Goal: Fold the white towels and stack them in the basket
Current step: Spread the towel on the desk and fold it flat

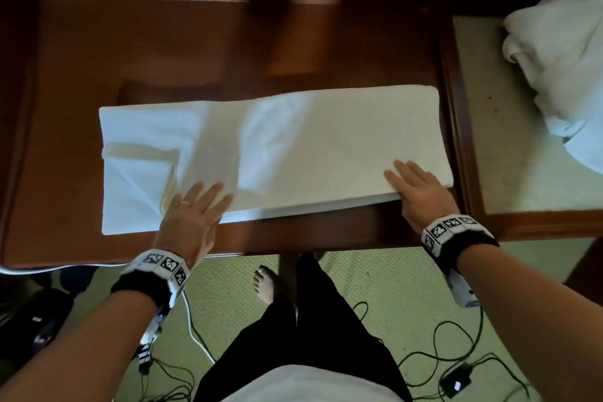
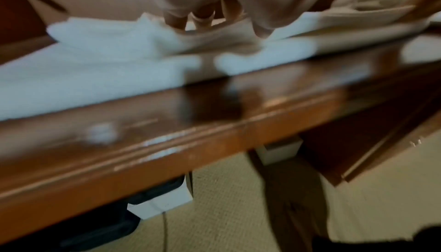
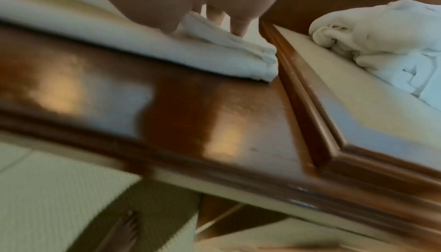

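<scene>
A white towel (image 1: 293,147) lies folded lengthwise as a long strip across the brown wooden table (image 1: 163,49). My left hand (image 1: 199,202) rests flat on its near edge left of the middle, fingers straight and spread. My right hand (image 1: 411,179) presses flat on the near right corner of the towel. In the left wrist view the fingers (image 2: 200,20) lie on the towel (image 2: 107,52). The right wrist view has my fingers (image 3: 238,25) on the stacked towel layers (image 3: 226,54) at the corner. No basket is in view.
A heap of unfolded white towels (image 1: 564,68) lies on a lower surface (image 1: 509,157) to the right of the table, also visible in the right wrist view as crumpled towels (image 3: 381,42). Cables (image 1: 440,346) and a small black device (image 1: 456,382) lie on the green carpet near my feet.
</scene>
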{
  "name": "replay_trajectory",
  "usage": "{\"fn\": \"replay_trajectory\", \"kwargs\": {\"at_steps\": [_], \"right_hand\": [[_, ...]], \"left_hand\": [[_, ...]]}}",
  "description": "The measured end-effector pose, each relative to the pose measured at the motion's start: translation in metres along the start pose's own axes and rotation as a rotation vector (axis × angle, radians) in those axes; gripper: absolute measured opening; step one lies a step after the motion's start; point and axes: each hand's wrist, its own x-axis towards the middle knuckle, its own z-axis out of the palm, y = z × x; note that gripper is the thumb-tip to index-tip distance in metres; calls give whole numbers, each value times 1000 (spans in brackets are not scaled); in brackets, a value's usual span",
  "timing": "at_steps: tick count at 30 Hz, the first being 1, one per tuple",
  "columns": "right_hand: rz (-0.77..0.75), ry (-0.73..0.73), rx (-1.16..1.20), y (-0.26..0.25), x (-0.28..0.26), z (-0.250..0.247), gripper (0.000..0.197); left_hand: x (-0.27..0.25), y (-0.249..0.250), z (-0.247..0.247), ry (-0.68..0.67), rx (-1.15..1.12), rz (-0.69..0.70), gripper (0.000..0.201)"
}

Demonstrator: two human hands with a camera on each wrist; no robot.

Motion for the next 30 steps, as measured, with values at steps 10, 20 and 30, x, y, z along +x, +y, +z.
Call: {"fn": "replay_trajectory", "kwargs": {"at_steps": [10,20,30], "right_hand": [[53,-32,-17,7,-6,9,81],[119,-23,-2,12,18,-5,79],[189,-6,-14,-40,26,2,71]], "left_hand": [[-18,8,12,17,113,44,83],[21,5,-8,-176,158,-113,57],[18,-11,-17,-241,92,-470,71]]}}
